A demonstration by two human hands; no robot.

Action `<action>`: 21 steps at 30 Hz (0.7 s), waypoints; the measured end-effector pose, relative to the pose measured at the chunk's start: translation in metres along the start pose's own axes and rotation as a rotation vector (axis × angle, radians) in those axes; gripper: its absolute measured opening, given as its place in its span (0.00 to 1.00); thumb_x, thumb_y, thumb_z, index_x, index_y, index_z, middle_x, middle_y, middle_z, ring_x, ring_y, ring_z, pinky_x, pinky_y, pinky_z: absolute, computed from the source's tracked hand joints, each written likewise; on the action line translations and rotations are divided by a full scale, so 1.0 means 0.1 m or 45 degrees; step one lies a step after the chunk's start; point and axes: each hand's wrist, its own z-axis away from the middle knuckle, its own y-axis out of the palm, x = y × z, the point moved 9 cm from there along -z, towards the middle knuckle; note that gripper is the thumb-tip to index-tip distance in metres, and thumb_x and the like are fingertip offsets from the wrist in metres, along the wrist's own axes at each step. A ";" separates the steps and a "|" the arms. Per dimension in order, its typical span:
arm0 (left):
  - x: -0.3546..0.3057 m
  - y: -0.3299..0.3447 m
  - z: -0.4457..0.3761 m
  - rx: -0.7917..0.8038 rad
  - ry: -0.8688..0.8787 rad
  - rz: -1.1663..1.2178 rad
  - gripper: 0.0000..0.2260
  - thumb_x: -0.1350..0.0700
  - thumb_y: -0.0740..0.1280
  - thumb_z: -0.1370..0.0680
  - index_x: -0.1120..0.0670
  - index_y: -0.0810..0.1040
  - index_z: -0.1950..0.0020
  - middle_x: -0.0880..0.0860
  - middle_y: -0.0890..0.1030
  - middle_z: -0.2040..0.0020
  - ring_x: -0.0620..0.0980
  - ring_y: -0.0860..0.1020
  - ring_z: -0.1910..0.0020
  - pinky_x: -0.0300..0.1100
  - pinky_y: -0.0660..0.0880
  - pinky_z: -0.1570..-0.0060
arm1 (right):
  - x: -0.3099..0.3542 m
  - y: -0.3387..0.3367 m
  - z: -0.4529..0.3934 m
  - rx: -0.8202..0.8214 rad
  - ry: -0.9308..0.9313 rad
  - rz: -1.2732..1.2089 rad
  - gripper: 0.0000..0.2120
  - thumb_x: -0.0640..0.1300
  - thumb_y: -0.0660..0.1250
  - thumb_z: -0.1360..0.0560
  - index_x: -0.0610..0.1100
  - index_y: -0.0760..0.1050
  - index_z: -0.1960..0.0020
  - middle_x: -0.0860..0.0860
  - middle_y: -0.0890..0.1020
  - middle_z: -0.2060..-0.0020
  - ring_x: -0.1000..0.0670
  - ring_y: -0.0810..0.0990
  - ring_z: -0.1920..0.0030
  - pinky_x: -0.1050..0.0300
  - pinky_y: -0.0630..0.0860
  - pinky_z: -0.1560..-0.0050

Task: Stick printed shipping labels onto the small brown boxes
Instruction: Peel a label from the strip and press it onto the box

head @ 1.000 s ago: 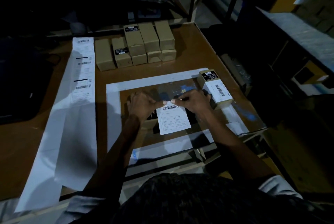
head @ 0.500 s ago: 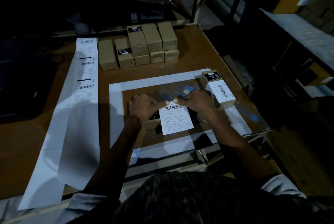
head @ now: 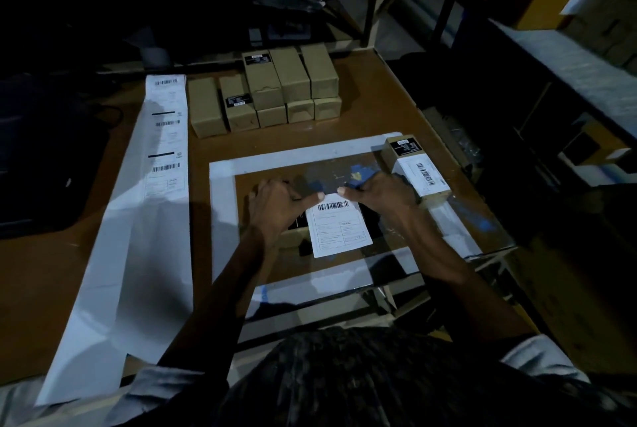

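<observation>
1. Fingers [head: 312, 198] of my left hand [head: 275, 211] curl in, thumb tip pinching the top left corner of the shipping label [head: 339, 229]; my right hand [head: 377, 194] pinches the top right corner the same way.
2. Label hangs between both hands, barcode at the top edge, printed face up toward me.
3. Under the label sits a small brown box [head: 293, 239] on the worktop [head: 379, 96], inside the white taped frame [head: 222, 206]. Only its left end shows, with a dark patch on top; the label and my left hand cover the rest. Cannot tell whether the label touches the box yet.
4. Labelled box [head: 418, 171] lies just beside my right hand at the frame's far right corner: white barcode label along its top, black sticker on the far end. Closed; contents not visible.
5. Stack of brown boxes [head: 272, 92] at the far side of the worktop, well apart from my hands: three on top of a lower row, two more lying to the left. All closed. Two show black stickers.
6. Long strip of printed labels [head: 165, 137] runs down the left of the worktop, barcodes on the far part, blank backing nearer me.
</observation>
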 end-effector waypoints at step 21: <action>-0.35 -0.05 0.37 0.142 0.402 0.230 0.33 0.31 0.69 0.33 0.48 0.78 0.33 0.44 0.83 0.41 0.40 0.82 0.50 0.45 0.82 0.51 | 0.19 0.10 0.39 0.012 -0.597 -0.271 0.40 0.59 0.81 0.36 0.46 0.75 0.29 0.52 0.79 0.34 0.56 0.76 0.35 0.56 0.73 0.32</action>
